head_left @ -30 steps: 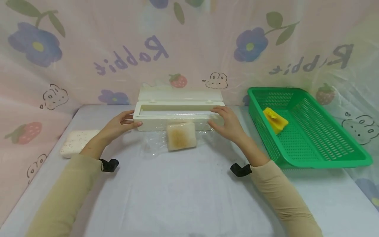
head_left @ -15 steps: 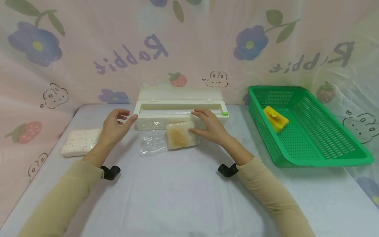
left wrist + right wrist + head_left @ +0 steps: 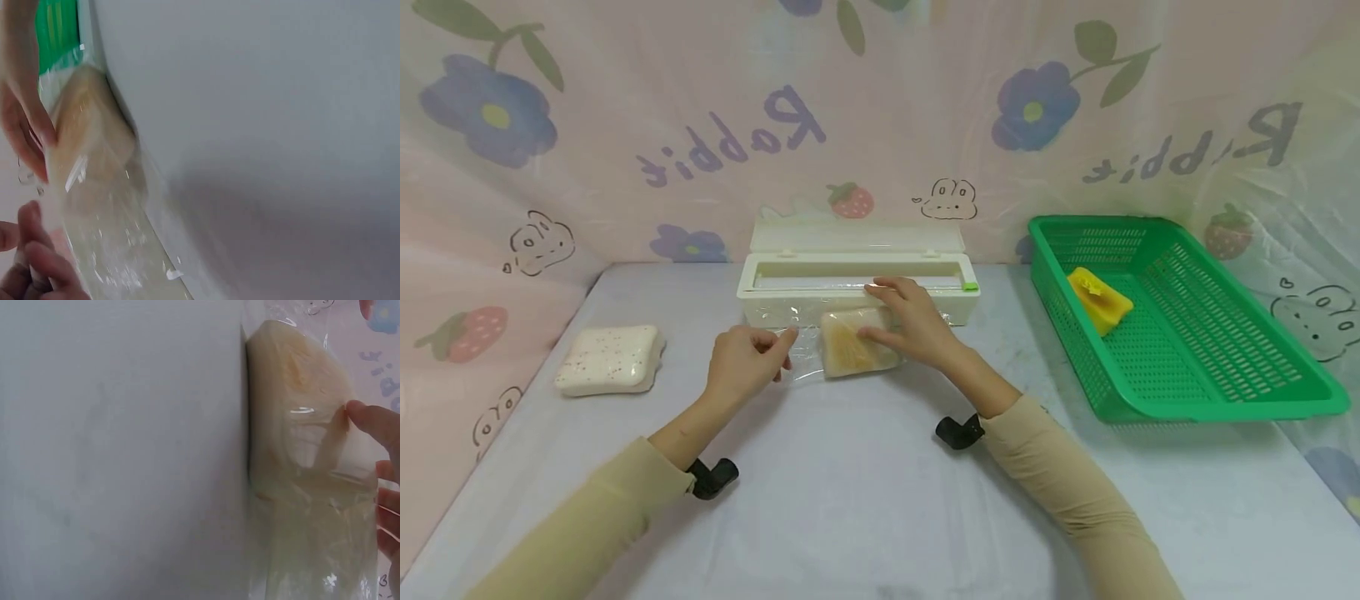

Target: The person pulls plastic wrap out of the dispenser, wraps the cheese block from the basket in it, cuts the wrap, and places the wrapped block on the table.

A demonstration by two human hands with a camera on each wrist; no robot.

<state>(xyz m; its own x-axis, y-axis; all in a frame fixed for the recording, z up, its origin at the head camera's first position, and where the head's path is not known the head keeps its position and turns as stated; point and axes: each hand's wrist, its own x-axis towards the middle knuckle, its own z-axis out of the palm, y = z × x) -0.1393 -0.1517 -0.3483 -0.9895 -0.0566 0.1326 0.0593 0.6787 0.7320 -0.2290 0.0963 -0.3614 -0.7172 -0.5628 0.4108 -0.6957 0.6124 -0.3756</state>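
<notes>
A toasted bread slice [image 3: 842, 346] lies under clear cling film [image 3: 806, 350], against the front of a white cling film dispenser [image 3: 962, 308]. My right hand [image 3: 917, 325] has its thumb touching the film over the bread, also clear in the right wrist view, where the slice [image 3: 300, 369] shows large. Its other fingers reach over the dispenser's front edge. Close to the film's left end is my left hand [image 3: 743, 364], fingers loosely bent. In the left wrist view its fingers [image 3: 53, 265] appear beside the film with nothing between them.
At the back, the dispenser's lid [image 3: 857, 237] stands raised against the printed curtain. A white speckled block [image 3: 610, 360] lies on the left of the table. On the right, a green basket [image 3: 1225, 408] has a yellow block [image 3: 1101, 302] inside.
My left hand has left the dispenser's left end and come down and right to the film. My right hand has slid left from the dispenser's right end to the bread.
</notes>
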